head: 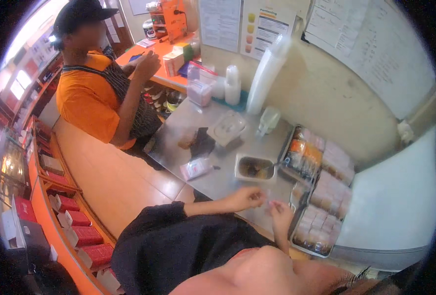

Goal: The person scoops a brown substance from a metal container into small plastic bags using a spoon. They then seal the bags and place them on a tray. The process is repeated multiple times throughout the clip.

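Over the near edge of the steel table (221, 190), my left hand (248, 198) and my right hand (281, 215) come close together. Between their fingertips is a small, clear piece of plastic (268, 199), likely a little bag; blur hides its shape. Just beyond my hands stands a rectangular steel food pan (239, 173) with brown sauce (254, 170) inside. A spoon handle (279, 163) leans out over its right rim. A packet of clear plastic bags (197, 169) lies left of the pan. Farther back rest a steel pan lid (227, 129) and a dark cloth (202, 143).
At right, trays (293, 245) hold many filled plastic packs (319, 226). Tall stacks of clear cups (264, 79) and a clear jug (269, 120) line the wall. Across the table's left end, a person in an orange shirt (87, 99) stands by an orange counter (159, 75).
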{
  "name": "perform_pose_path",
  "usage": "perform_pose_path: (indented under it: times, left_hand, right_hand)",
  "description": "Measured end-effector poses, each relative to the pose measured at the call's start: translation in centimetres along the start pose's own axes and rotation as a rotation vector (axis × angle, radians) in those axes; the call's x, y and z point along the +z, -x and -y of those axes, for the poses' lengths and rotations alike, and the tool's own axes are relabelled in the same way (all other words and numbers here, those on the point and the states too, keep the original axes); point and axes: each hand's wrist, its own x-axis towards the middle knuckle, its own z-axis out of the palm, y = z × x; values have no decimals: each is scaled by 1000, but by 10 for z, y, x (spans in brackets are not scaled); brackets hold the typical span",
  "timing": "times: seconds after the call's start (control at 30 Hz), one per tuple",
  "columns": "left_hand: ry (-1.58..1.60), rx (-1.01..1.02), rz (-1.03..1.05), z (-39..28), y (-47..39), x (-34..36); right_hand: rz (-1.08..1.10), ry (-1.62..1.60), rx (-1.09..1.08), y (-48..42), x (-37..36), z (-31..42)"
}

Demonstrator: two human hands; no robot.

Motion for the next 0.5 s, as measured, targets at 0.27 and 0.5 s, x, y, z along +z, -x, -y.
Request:
perform_pose_path:
  times: [0.27, 0.5]
  left_hand:
    - [-20, 58, -89, -11, 1, -5]
    - [80, -16, 23, -23, 3, -24]
  right_hand:
    - [122, 60, -59, 0, 16, 9]
    - [242, -18, 4, 0, 19, 44]
